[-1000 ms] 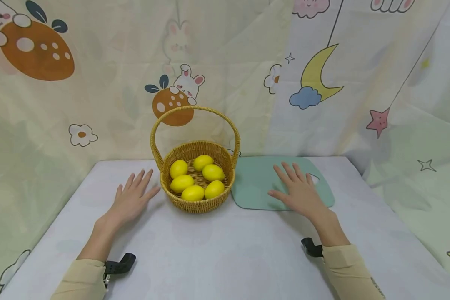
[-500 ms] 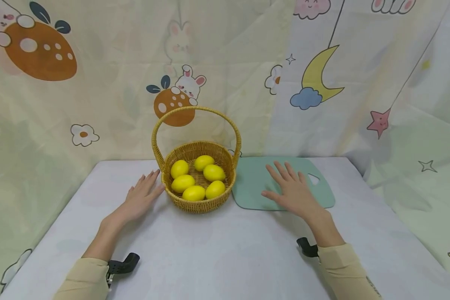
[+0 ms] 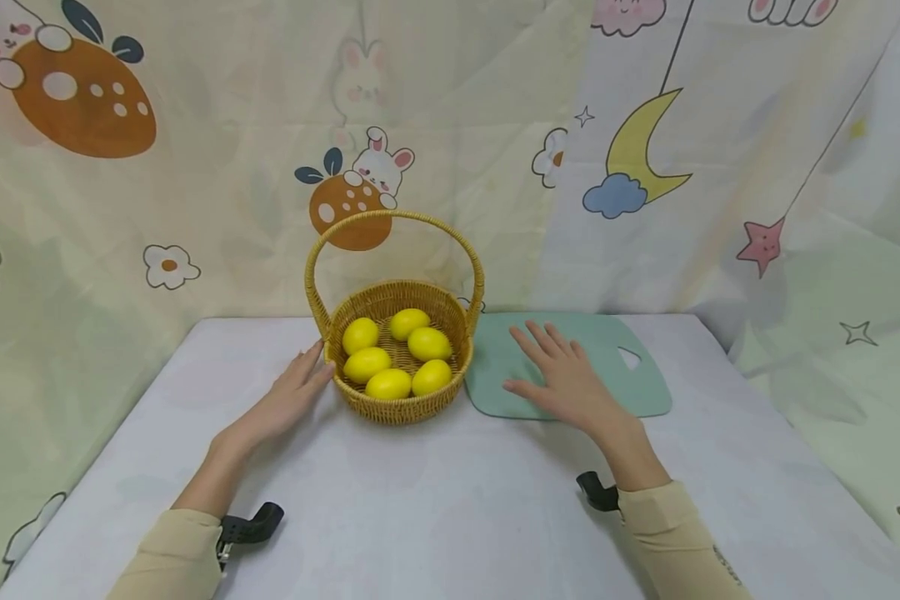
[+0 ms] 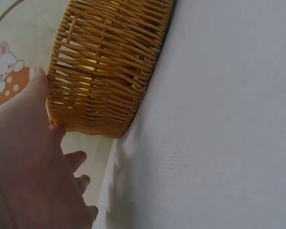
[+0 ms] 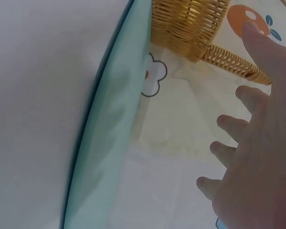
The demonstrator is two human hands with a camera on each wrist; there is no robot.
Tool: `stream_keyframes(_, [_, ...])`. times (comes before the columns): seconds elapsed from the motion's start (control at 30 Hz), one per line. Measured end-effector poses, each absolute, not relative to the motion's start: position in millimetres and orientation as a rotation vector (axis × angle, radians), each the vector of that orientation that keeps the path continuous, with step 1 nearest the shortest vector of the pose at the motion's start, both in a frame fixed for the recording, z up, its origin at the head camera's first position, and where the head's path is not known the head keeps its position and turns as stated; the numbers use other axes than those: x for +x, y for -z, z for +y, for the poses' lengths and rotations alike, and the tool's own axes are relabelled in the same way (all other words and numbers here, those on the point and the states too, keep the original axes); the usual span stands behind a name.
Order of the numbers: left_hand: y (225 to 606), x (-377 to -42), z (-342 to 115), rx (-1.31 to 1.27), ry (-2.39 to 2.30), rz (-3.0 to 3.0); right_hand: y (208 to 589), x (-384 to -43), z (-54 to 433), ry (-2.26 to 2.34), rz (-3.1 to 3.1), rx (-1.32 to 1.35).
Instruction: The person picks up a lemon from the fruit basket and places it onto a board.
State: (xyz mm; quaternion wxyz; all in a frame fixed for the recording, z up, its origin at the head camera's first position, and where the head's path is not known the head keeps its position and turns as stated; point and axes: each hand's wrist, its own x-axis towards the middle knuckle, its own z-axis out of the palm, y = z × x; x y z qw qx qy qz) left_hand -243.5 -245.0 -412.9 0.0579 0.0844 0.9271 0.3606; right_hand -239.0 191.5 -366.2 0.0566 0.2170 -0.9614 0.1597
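Note:
A round wicker basket [image 3: 393, 412] with a tall arched handle stands on the table, and several yellow lemons [image 3: 389, 385] lie inside it. At its left side is my left hand [image 3: 288, 398], thumb and fingertips right at the rim, fingers fairly straight. The left wrist view shows the thumb at the upper edge of the woven basket wall [image 4: 100, 71], the other fingers pointing past it. My right hand [image 3: 566, 383] hovers over the green cutting board [image 3: 487, 392], fingers spread and holding nothing. In the right wrist view, the right hand [image 5: 257, 138] is apart from the basket.
The board lies flat right of the basket, its handle hole [image 3: 629, 358] toward the right. A white cloth covers the table [image 3: 420, 508]. Behind hangs a printed curtain [image 3: 480, 150] with rabbits, a moon and stars. Both wrists carry black camera mounts [image 3: 253, 525].
My left hand has moved right, up to the basket's rim. The right hand has shifted left over the board, toward the basket. Basket and lemons stay in place.

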Motion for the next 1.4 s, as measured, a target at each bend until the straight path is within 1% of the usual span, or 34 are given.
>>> stream_keyframes(0.33, [412.5,-244.3,-237.8,0.293,-1.369,2.654,361.6,-239.8,175.1,-0.539,-2.918,0.712])
stream_keyframes(0.6, [411.6,-247.9,-229.8,0.340,-1.593,2.548,357.3,-239.2,157.1,-0.591,-2.874,0.812])
stream_keyframes(1.03, [410.9,-252.7,-223.8,0.365,-1.720,2.433,344.1,-236.0,129.6,-0.692,-2.883,0.855])
stream_keyframes(1.4, [408.0,-252.0,-221.8,0.289,-1.733,2.372,341.6,-238.8,105.3,-0.735,-2.862,0.939])
